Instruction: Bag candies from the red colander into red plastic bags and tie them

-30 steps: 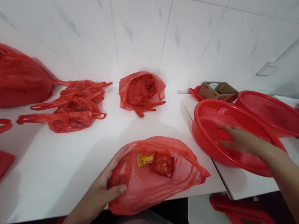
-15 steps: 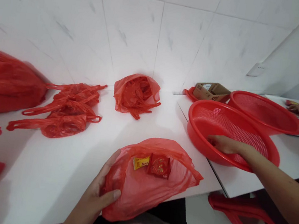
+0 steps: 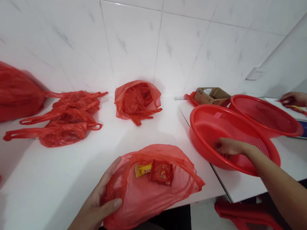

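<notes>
Head view, left hand (image 3: pixel 96 203) gripped open red bag (image 3: pixel 144 206) by its side, yellow packet (image 3: pixel 143 170) and red packet (image 3: pixel 161 172) lay inside, right hand (image 3: pixel 231 146) sat within near red basket (image 3: pixel 199 143), fingers curled, whether holding anything, could not tell.

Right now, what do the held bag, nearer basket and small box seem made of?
The held bag: thin plastic film, translucent and crinkled. The nearer basket: probably glossy moulded plastic, rigid and perforated. The small box: apparently matt brown cardboard, with printing.

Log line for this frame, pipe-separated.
left hand: holding red bag, mouth open | inside bag: yellow packet, red packet | right hand: inside nearer basket, grasp unclear | co-worker's hand: beyond farther basket
</notes>
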The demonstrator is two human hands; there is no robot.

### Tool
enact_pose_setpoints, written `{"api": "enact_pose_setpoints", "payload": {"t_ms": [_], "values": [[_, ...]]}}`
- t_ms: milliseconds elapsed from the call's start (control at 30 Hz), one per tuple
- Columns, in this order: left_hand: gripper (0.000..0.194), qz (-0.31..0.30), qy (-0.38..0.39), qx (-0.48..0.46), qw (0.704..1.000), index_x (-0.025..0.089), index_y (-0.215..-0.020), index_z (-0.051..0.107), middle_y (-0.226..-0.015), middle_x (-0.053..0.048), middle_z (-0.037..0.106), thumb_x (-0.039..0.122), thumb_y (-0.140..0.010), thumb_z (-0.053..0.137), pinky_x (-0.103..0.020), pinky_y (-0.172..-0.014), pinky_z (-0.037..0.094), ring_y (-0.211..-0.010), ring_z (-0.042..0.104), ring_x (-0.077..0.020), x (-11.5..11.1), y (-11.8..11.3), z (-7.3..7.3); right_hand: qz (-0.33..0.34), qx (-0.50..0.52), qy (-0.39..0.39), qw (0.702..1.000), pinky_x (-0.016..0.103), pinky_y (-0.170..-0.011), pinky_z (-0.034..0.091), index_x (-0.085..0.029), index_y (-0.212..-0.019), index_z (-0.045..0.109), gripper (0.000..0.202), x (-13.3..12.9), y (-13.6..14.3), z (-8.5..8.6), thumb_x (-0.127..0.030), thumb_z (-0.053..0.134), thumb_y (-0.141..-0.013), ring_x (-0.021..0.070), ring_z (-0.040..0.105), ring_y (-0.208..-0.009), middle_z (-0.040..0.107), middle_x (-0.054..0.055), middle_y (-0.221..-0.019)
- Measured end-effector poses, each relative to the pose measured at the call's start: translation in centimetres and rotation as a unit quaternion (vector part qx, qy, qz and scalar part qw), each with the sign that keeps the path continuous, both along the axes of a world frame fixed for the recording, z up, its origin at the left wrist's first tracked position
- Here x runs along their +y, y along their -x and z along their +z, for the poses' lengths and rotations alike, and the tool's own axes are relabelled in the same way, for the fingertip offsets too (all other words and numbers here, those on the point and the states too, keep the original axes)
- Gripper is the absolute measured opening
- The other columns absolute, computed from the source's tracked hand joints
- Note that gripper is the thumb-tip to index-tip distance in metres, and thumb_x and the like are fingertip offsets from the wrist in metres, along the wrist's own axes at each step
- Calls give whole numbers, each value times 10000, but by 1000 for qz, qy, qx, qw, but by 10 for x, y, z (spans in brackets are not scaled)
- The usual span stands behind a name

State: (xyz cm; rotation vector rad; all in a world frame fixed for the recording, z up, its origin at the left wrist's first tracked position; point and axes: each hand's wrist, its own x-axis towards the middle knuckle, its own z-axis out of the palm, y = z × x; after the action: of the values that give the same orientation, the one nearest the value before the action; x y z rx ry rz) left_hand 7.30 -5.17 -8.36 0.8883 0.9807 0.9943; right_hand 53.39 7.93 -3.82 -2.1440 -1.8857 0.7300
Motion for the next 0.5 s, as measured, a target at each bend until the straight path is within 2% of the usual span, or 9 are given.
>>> {"api": "enact_pose_setpoints", "payload": {"t_ms": [67,100,200,233,267,300,333,400,500], "values": [[947,-1,6,-8,1000,398,-1536,184,-1643,3,166,345,-772,741,-429,-1172,287,-1458,261,-303,0,-1,3,31,34,34,998,275,-557,447,-163,-646,590,96,-3,8,25,-164,586,-742,149,599,-537,647,54,-614],[949,-3,9,-11,1000,398,-1538,178,-1642,-3,170,343,-774,739,-431,-1161,308,-1456,266,-308,1,-2,5,49,60,26,997,276,-601,473,-172,-699,579,99,-7,17,39,-211,578,-790,155,627,-596,663,54,-667],[902,-15,-7,-9,1000,402,-1526,229,-1635,-1,201,326,-782,734,-412,-1145,329,-1458,263,-307,5,-7,11,120,179,-59,975,277,-708,512,-204,-814,531,148,-30,69,72,-325,610,-849,159,661,-726,669,15,-756],[880,-19,-20,-7,1000,403,-1518,255,-1631,4,217,317,-783,733,-398,-1147,323,-1462,254,-302,8,-10,13,154,217,-48,963,274,-680,517,-212,-835,529,155,-39,93,77,-342,609,-860,155,655,-710,665,3,-754],[861,-23,-33,-7,999,403,-1511,278,-1626,8,234,309,-785,731,-383,-1149,317,-1466,244,-296,10,-12,15,185,242,-23,952,274,-631,516,-220,-859,536,158,-47,117,77,-371,578,-885,153,643,-679,659,-4,-750],[848,-26,-44,-8,999,399,-1507,294,-1621,6,251,299,-787,730,-373,-1148,316,-1468,240,-292,12,-14,17,244,238,22,940,267,-562,500,-230,-855,553,163,-54,140,72,-387,586,-879,155,627,-648,657,-8,-743],[843,-27,-51,-10,998,394,-1506,301,-1614,-1,270,292,-787,729,-369,-1144,324,-1468,241,-293,14,-16,19,280,216,15,935,258,-504,467,-242,-828,567,154,-59,162,64,-388,594,-870,150,599,-612,646,-17,-730],[848,-29,-52,-14,998,385,-1511,296,-1602,-19,301,286,-788,728,-379,-1129,351,-1462,254,-304,16,-18,22,326,179,-39,927,274,-490,450,-257,-770,576,152,-63,195,42,-380,628,-843,159,582,-615,643,-20,-751],[858,-27,-44,-12,999,383,-1517,281,-1607,-22,286,282,-791,726,-399,-1120,369,-1454,273,-315,15,-18,23,335,164,-99,923,291,-487,464,-280,-766,610,173,-58,217,13,-430,627,-849,168,598,-612,655,-25,-756]]}}
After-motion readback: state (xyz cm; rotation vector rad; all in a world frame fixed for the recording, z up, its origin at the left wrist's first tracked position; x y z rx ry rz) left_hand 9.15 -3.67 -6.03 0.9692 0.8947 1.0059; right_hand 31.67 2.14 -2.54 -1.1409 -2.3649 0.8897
